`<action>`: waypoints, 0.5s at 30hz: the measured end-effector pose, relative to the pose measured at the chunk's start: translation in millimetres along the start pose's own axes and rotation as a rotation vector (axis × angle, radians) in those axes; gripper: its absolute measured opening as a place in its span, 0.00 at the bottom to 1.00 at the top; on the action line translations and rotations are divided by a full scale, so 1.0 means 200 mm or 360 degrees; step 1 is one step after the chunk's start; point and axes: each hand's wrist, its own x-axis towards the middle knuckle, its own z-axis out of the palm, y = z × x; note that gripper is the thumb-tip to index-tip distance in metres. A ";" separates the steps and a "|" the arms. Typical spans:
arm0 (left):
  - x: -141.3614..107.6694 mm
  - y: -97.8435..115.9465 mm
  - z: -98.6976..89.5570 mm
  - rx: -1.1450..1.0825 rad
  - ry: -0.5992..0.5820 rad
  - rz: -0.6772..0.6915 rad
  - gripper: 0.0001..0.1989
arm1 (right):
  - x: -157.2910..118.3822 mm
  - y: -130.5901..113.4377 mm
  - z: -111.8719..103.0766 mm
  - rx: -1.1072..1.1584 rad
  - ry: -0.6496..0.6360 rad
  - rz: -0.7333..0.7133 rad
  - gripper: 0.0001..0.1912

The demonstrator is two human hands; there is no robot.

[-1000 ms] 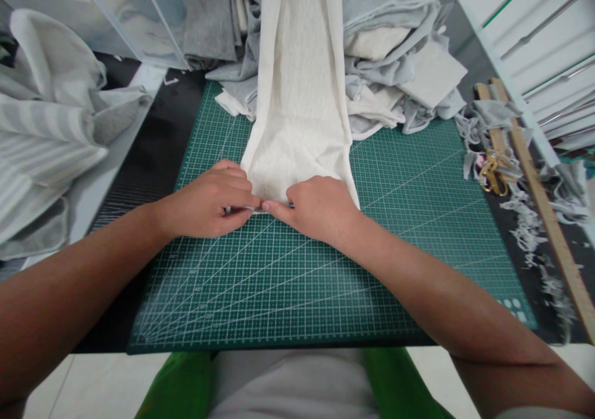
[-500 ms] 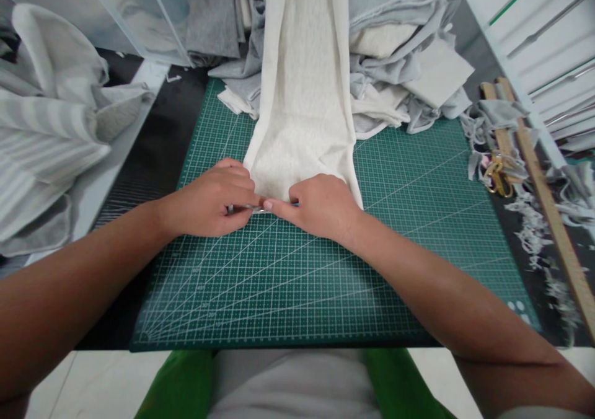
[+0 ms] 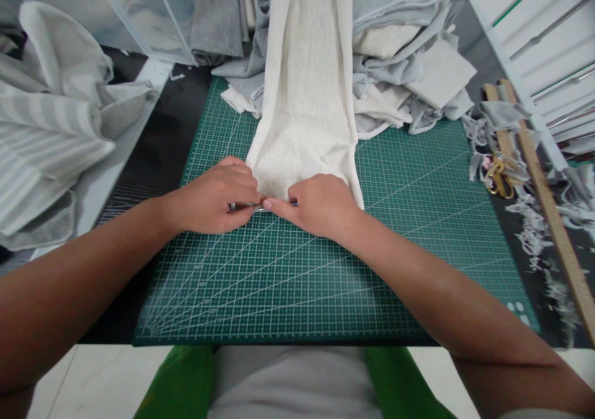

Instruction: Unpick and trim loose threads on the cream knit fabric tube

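Note:
A long cream fabric piece (image 3: 311,90) runs from the top of the view down onto the green cutting mat (image 3: 302,282). At its near left corner my left hand (image 3: 220,196) is closed, with fingers and thumb pinched at the edge. A small shiny sliver shows between the fingertips, too small to name. My right hand (image 3: 320,205) is closed on the near edge of the fabric, its thumb pointing left and touching the left fingertips. Part of the near edge is hidden under both hands.
Grey and cream cloth piles (image 3: 400,53) lie behind the mat. Striped fabric (image 3: 51,134) is at the left, beside a clear plastic bin (image 3: 139,10). On the right are gold-handled scissors (image 3: 499,177), a wooden ruler (image 3: 553,214) and thread scraps (image 3: 532,233).
The whole view has shifted very slightly. Both hands keep nearly the same pose at the fabric's near edge.

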 end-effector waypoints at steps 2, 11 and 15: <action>0.00 0.00 0.00 -0.0015 -0.0005 0.0004 0.11 | 0.00 0.00 0.00 -0.0010 0.0002 -0.0002 0.38; -0.01 0.00 0.00 -0.0066 0.0002 -0.0052 0.09 | 0.01 -0.02 0.01 -0.0034 0.0004 0.0014 0.36; 0.00 0.00 0.00 -0.0046 -0.0011 -0.0047 0.10 | 0.00 -0.03 0.01 0.0002 0.0030 0.0039 0.39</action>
